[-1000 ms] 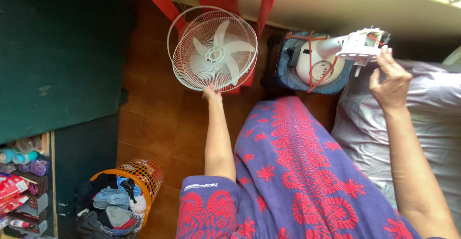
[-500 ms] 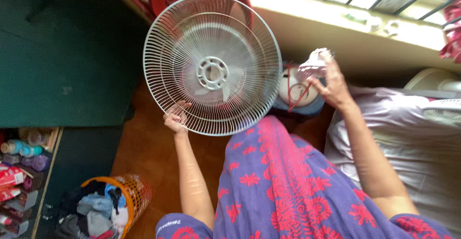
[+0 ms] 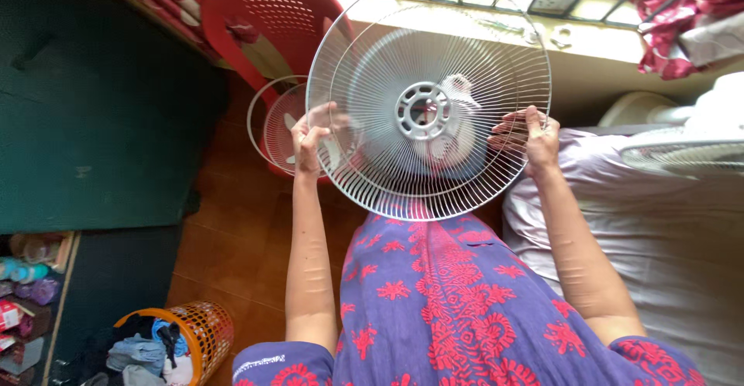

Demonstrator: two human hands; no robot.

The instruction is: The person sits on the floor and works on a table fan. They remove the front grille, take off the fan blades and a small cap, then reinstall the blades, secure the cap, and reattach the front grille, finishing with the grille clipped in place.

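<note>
I hold a round white wire fan grille [image 3: 428,95] upright in front of me with both hands. My left hand [image 3: 311,139] grips its left rim, and my right hand [image 3: 529,139] grips its right rim. The grille has a hub ring with a hole at its centre. Through the wires I see a second white grille [image 3: 273,126] with fan blades leaning low against a red plastic chair [image 3: 271,14]. My lap is covered by a purple cloth with red patterns [image 3: 442,301].
A bed with a grey-lilac sheet [image 3: 666,223] lies on my right, with another white fan part [image 3: 690,149] on it. An orange basket of clothes [image 3: 167,343] stands at the lower left beside a dark green cabinet [image 3: 93,99]. A barred window runs along the top.
The grille has come up closer to me and now fills the middle. My right hand left the white fan part at the right and took the grille's right rim.
</note>
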